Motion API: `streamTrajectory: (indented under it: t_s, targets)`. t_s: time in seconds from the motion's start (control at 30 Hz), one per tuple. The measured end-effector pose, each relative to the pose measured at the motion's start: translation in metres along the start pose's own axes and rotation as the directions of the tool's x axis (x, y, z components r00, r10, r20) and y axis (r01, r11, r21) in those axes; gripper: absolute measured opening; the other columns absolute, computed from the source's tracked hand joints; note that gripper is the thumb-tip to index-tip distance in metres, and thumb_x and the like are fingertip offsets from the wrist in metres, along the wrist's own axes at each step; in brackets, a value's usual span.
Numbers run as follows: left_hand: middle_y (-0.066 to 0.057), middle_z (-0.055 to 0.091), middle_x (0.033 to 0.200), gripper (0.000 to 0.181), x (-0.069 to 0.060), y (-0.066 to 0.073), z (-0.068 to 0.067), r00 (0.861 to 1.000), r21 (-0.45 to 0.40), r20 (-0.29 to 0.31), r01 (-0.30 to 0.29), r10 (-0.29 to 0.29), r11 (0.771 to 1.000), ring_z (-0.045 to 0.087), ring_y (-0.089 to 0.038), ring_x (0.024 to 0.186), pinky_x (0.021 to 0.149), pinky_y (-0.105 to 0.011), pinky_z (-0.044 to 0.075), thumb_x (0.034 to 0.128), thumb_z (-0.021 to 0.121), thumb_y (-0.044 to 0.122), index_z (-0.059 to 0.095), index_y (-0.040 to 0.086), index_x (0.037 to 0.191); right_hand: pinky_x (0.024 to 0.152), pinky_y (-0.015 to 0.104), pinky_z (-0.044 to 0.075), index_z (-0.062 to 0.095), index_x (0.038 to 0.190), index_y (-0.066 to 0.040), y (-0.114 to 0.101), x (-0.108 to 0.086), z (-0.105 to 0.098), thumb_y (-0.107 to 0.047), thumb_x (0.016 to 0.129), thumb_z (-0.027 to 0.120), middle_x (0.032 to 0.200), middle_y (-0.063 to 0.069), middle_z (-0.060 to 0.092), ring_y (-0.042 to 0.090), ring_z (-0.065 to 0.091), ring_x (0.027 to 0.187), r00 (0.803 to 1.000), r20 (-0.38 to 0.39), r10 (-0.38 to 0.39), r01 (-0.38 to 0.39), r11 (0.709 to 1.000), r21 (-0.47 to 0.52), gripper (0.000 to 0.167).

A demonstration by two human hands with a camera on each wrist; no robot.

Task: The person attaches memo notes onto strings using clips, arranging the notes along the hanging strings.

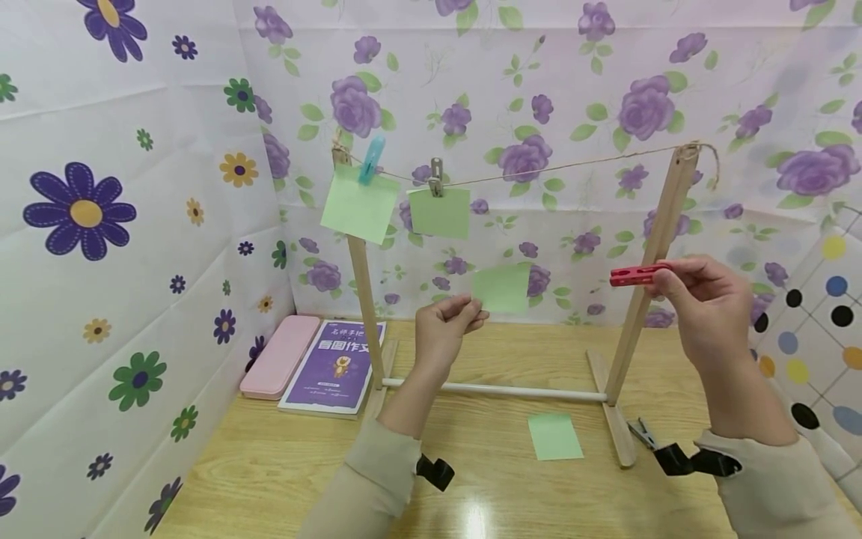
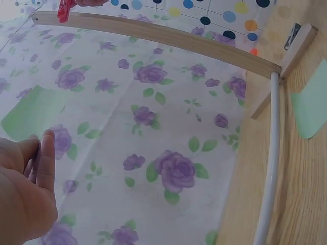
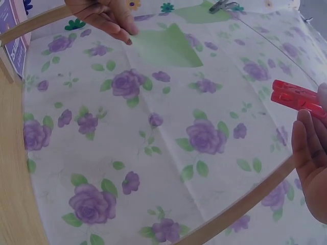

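My left hand (image 1: 446,329) pinches a green paper square (image 1: 501,289) by its lower left corner, below the twine (image 1: 559,168). In the left wrist view the paper (image 2: 31,113) stands out past the fingertips. Near the right post, my right hand (image 1: 714,311) pinches a red clothespin (image 1: 631,275) between thumb and fingers; its free end points left in the head view. On the twine hang two green squares: one (image 1: 360,203) under a blue clothespin (image 1: 371,160), the other (image 1: 441,213) under a metallic clip (image 1: 436,178).
Wooden posts (image 1: 656,247) hold the twine, joined low down by a white rod (image 1: 498,389). Another green square (image 1: 555,436) lies on the table (image 1: 256,479), with a grey clip (image 1: 643,433) by the right foot. A purple book (image 1: 333,367) and pink case (image 1: 281,355) lie at left.
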State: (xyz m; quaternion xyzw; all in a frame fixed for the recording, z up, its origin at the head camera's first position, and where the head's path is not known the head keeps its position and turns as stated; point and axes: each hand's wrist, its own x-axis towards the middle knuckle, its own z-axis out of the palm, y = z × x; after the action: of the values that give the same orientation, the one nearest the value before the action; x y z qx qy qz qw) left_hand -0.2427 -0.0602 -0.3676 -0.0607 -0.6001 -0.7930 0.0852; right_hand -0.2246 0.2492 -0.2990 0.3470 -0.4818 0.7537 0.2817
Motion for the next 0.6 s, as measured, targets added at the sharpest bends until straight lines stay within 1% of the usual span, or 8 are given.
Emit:
streamTrajectory:
  t_s: [0.17,0.3,0.5,0.6]
  targets:
    - [-0.016,0.074,0.101,0.024,0.002,0.006,0.004,1.000,-0.031,0.007,-0.011,0.011,0.999,0.075,-0.019,0.087,0.085,-0.031,0.061,0.0934,0.073,0.007,0.070,-0.007,0.113,0.070,0.025,0.062,0.058,0.096,0.030,-0.001,0.007,0.005,0.024,0.090,0.058,0.087,0.020,0.072,0.022,0.070,0.068,1.000,0.011,-0.011,0.011,1.000,-0.024,0.008]
    - [-0.015,0.075,0.098,0.021,0.004,0.011,0.008,1.000,-0.044,0.001,-0.028,0.029,0.999,0.075,-0.017,0.083,0.083,-0.031,0.061,0.0930,0.073,0.006,0.071,-0.006,0.109,0.071,0.026,0.062,0.058,0.094,0.030,-0.001,0.013,0.010,0.023,0.089,0.060,0.086,0.020,0.071,0.022,0.070,0.068,0.999,0.015,-0.031,0.032,0.999,-0.024,0.009]
    - [-0.016,0.075,0.096,0.017,0.007,0.020,0.014,0.999,-0.079,-0.031,-0.047,0.045,0.996,0.075,-0.018,0.080,0.080,-0.030,0.062,0.0918,0.074,0.004,0.071,-0.006,0.106,0.071,0.025,0.062,0.059,0.092,0.031,-0.004,0.027,0.020,0.012,0.087,0.071,0.081,0.020,0.071,0.020,0.070,0.065,0.999,0.014,-0.029,0.030,0.997,-0.066,0.023]
    - [-0.016,0.075,0.096,0.017,0.008,0.024,0.017,0.998,-0.091,-0.035,-0.046,0.043,0.995,0.075,-0.018,0.080,0.079,-0.030,0.062,0.0917,0.074,0.003,0.072,-0.006,0.106,0.072,0.026,0.062,0.060,0.093,0.030,-0.006,0.032,0.025,0.011,0.086,0.073,0.081,0.020,0.070,0.020,0.071,0.065,1.000,0.011,-0.023,0.023,0.997,-0.075,0.025]
